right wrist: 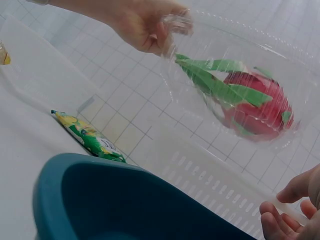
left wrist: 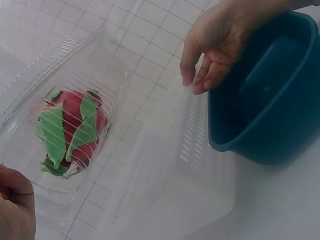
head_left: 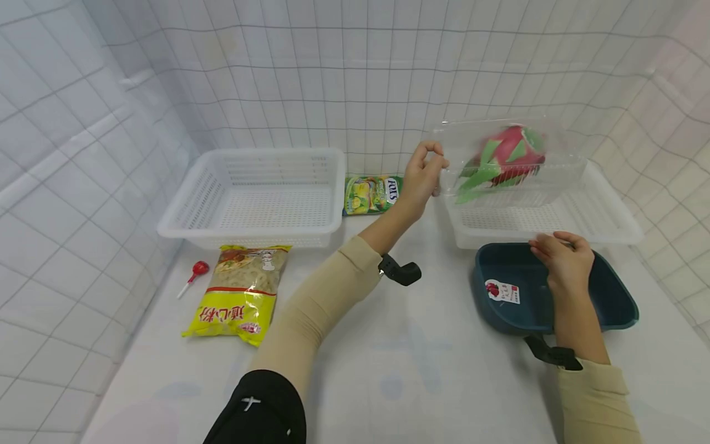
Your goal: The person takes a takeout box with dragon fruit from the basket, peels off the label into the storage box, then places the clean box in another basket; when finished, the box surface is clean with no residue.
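My left hand (head_left: 424, 176) grips one end of a clear plastic container (head_left: 560, 179), raised over the right white basket (head_left: 610, 209). Inside it lies a red dragon fruit (head_left: 513, 154) with green scales, seen through the ribbed plastic in both wrist views. My right hand (head_left: 568, 259) is above the dark teal basin (head_left: 610, 290), fingers loosely bent near the basket's front rim. Nothing shows between those fingers in the right wrist view, where the hand (right wrist: 292, 215) enters at the lower right corner.
Another white basket (head_left: 261, 222) stands at the back left. Before it lie a yellow pasta bag (head_left: 241, 290) and a red lollipop (head_left: 200, 268). A green and yellow candy packet (head_left: 368, 194) lies between the baskets. A white gridded sheet (head_left: 355, 74) rises behind.
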### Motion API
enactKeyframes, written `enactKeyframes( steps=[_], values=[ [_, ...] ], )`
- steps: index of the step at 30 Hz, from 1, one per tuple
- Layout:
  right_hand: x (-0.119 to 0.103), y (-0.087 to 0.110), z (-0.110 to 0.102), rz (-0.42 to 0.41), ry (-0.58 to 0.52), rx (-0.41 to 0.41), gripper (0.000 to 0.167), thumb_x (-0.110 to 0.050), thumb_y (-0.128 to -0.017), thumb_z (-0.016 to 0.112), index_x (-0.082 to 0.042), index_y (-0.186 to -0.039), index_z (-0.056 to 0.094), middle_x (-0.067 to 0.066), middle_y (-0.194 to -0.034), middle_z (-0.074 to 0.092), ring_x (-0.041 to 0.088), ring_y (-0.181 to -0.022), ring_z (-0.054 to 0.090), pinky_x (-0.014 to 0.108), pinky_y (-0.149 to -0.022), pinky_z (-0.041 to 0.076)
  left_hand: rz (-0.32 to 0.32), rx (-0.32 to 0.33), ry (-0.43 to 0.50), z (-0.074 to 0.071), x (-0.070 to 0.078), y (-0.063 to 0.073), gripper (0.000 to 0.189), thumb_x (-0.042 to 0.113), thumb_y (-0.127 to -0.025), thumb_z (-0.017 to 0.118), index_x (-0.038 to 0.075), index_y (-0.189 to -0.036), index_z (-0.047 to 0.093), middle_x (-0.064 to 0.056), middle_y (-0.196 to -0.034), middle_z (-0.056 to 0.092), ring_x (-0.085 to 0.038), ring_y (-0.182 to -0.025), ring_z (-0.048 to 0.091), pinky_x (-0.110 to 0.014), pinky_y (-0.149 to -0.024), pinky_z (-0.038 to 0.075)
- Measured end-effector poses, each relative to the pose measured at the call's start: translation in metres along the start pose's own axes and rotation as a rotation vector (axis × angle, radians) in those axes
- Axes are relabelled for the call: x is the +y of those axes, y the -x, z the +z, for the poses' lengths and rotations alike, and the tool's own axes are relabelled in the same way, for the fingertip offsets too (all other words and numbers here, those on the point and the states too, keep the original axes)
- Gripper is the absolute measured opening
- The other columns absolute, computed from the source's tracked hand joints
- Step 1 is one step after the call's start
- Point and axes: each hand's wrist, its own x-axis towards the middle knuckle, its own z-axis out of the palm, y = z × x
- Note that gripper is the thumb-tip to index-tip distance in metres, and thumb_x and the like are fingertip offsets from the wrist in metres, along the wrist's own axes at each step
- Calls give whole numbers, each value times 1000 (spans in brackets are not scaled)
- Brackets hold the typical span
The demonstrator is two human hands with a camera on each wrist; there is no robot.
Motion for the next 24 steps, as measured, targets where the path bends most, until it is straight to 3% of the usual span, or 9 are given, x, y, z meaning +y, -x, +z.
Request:
enactKeyframes(
  steps=[3,8,18,22,24],
  values=[
    [0,1,1,0,4,-5,39,16,-81,67,-4,-103,41,9,-70,63,18,-55,68,25,-53,55,-17,14,-15,4,-3,-5,11,3,-94,45,13,-94,49,-14,-95,61,-5,-45,31,-19,-45,32],
    [-1,0,1,-11,10,4,41,16,-80,69,-4,-102,42,9,-72,62,17,-56,68,25,-53,55,-17,15,-37,16,-11,-12,9,5,-96,45,13,-93,49,-8,-95,60,-6,-46,32,-20,-45,34],
    [-1,1,0,-2,2,-21,42,16,-80,69,-4,-103,40,9,-75,61,18,-57,68,26,-55,56,-54,10,-137,44,-33,-12,8,11,-98,42,15,-91,44,-11,-110,64,-6,-46,29,-19,-47,35],
    [-1,1,2,-10,3,-31,41,16,-80,68,-4,-103,40,9,-76,60,18,-58,69,25,-55,56,-68,2,-203,54,-40,-9,6,14,-98,40,16,-93,44,-6,-109,65,-7,-45,31,-18,-45,32],
    [0,1,3,-15,5,-32,40,16,-81,68,-4,-103,40,9,-76,60,18,-58,69,25,-55,56,-72,-14,-253,57,-43,-7,5,16,-98,39,15,-95,43,-2,-96,65,-7,-44,30,-19,-42,29]
  ],
)
